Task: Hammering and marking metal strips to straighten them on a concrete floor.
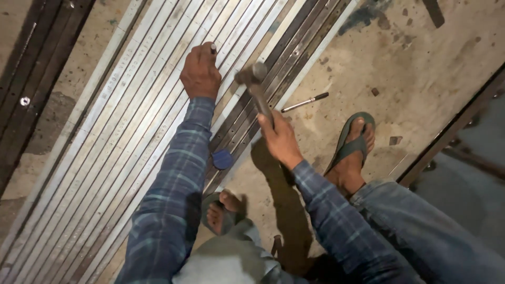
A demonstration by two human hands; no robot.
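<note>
Here the left hand point(200, 73) is clenched around a short dark metal punch point(213, 48), holding it upright with its tip on one of the long pale grey metal strips point(131, 126) that lie side by side across the concrete floor point(421, 68). The right hand point(279, 139) grips the wooden handle of a steel-headed hammer point(252, 79), its head raised just beside the punch. The hammer looks head-heavy and rigid, best held low on the handle as it is now; the punch is small, hard and probably slippery, so a full fist low on its shaft, clear of the struck end, seems safest. The strips look stiff, thin and sharp-edged. A slim pen-like marker point(305, 101) lies on the floor near a foot in a green rubber sandal point(352, 142), and a small round blue lid point(222, 159) rests on the darker strips.
</note>
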